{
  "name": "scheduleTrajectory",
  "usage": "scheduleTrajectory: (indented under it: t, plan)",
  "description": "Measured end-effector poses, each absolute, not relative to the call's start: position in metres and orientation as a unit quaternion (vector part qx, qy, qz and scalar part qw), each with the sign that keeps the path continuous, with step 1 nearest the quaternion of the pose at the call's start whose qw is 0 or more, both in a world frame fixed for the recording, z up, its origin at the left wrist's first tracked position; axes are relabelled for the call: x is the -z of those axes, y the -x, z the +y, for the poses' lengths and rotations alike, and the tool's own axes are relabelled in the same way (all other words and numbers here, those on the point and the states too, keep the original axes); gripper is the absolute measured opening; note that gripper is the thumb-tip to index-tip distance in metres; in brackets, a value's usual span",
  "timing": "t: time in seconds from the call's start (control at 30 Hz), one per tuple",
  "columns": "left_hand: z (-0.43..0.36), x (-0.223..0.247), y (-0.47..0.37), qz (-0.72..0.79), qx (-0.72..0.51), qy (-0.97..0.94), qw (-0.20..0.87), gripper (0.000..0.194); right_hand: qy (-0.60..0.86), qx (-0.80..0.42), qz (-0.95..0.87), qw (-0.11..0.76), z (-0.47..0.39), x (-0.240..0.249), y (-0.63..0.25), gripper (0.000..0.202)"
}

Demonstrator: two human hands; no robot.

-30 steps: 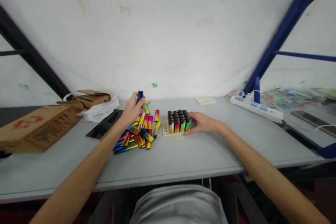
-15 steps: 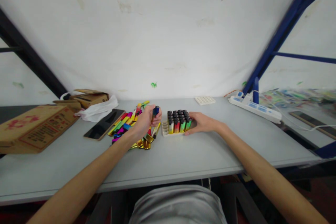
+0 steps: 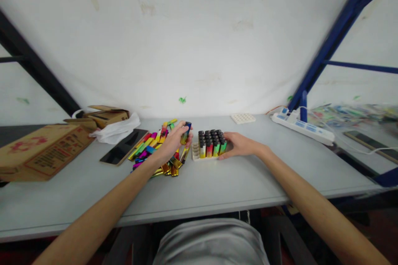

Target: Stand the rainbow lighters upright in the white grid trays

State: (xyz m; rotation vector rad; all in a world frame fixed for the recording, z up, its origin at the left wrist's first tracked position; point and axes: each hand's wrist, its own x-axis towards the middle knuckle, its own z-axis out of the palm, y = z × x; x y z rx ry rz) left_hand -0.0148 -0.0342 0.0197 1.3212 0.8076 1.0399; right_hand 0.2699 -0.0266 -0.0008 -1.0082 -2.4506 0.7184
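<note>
A blue and gold lighter [image 3: 186, 132] is pinched upright in my left hand [image 3: 175, 137], just above the right side of a loose pile of colourful lighters [image 3: 152, 145]. To the right of the pile, a white holder [image 3: 195, 155] bears several rows of upright lighters [image 3: 212, 143] with black tops; its leftmost column shows bare holes. My right hand [image 3: 238, 145] rests around the holder's right side, thumb and fingers pressed against the filled rows.
A dark phone [image 3: 124, 147], a white plastic bag [image 3: 118, 132] and cardboard boxes [image 3: 46, 149] lie on the left. Another white holder [image 3: 243, 118] is near the wall. A power strip [image 3: 301, 127] sits at the right by the blue frame.
My left hand has shifted slightly right, and the lighter in it now stands more upright, with more of its body showing. My right hand has stayed on the holder.
</note>
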Motion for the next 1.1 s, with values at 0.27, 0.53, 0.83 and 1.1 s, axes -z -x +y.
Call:
scheduleTrajectory:
  t: [0.27,0.53,0.83,1.1]
  plan:
    - [-0.026,-0.009,0.021,0.356,-0.406,-0.733,0.413,0.038,0.361,-0.267,-0.871,0.199,-0.028,-0.001,-0.269,0.067]
    - [-0.033,-0.018,0.028,0.386,-0.375,-0.779,0.320,0.026,0.361,-0.255,-0.877,0.189,-0.028,-0.003,-0.268,0.065]
    - [-0.030,-0.020,0.032,0.395,-0.336,-0.814,0.262,0.026,0.356,-0.247,-0.881,0.190,-0.030,-0.005,-0.267,0.066]
    - [-0.011,-0.021,0.057,0.477,-0.360,-0.794,0.113,0.019,0.356,-0.251,-0.879,0.191,-0.030,-0.004,-0.268,0.066]
